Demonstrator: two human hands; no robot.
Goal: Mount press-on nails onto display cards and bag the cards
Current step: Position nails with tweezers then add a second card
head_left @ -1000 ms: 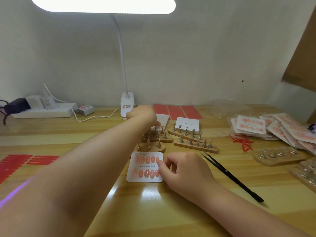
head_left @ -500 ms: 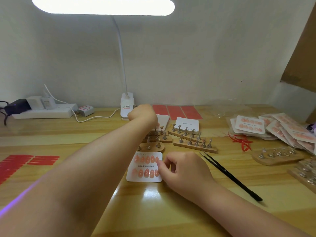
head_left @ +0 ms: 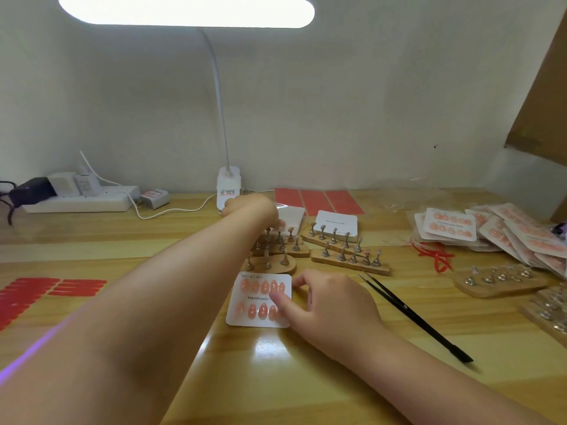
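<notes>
Peach nails sit on display card (head_left: 259, 300) flat on counter (head_left: 306, 363), right hand (head_left: 326, 305) thumb pressing its right edge, left hand (head_left: 254, 211) fingers down among nail stands (head_left: 277, 250), grip unclear; risk: forearm sweep topples stands.

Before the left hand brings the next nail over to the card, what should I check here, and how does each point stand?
1. Card flat on table: ok.
2. Right hand steadying the card, thumb on its right edge: ok.
3. Left hand at the nail stands: ok.
4. Nail actually pinched by its fingers: cannot tell.
5. Free spot on card: cannot tell, thumb hides the right edge.
6. Tweezers clear of the card: ok.
</notes>
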